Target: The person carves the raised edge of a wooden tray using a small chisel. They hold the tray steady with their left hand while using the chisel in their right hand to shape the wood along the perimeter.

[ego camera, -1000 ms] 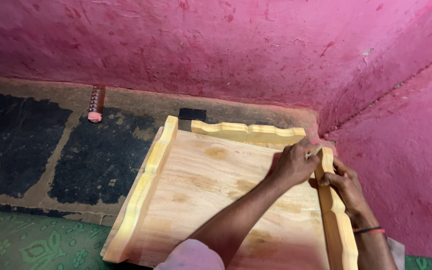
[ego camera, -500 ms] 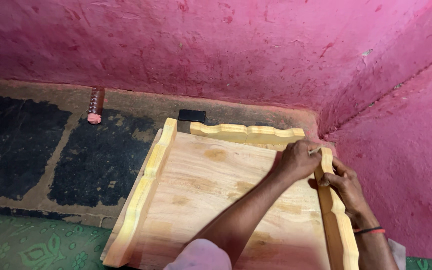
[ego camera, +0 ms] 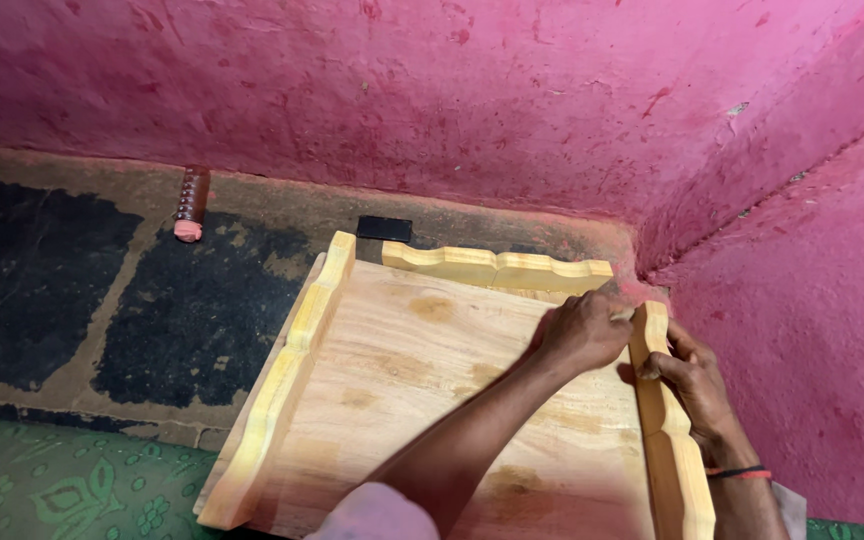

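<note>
Two hands work at the far right corner of a pale wooden tray (ego camera: 422, 390) that lies flat on the floor in the angle of two pink walls (ego camera: 512, 90). The left hand (ego camera: 584, 328) is curled in a loose fist against the top end of the right-hand scalloped rail (ego camera: 664, 430), knuckles up; whether it pinches anything small I cannot tell. The right hand (ego camera: 690, 378) wraps the outer side of that same rail just below, fingers closed on the wood, a dark and red band at the wrist. The back rail (ego camera: 497, 268) runs along the far edge and ends close to the corner where the hands meet; the left rail (ego camera: 287, 385) stands along the opposite edge, well apart from both hands. Room is tight on the right, where the rail sits near the side wall, and at the back, where a small black block (ego camera: 384, 229) lies just behind the tray. To the left the dark patched floor (ego camera: 42, 280) lies open, with only a brown ribbed cylinder with a pink tip (ego camera: 191, 201) near the wall, and a green patterned mat (ego camera: 62, 480) at the near edge. Against the earlier frames the hands sit at the same corner and the tray has not shifted
</note>
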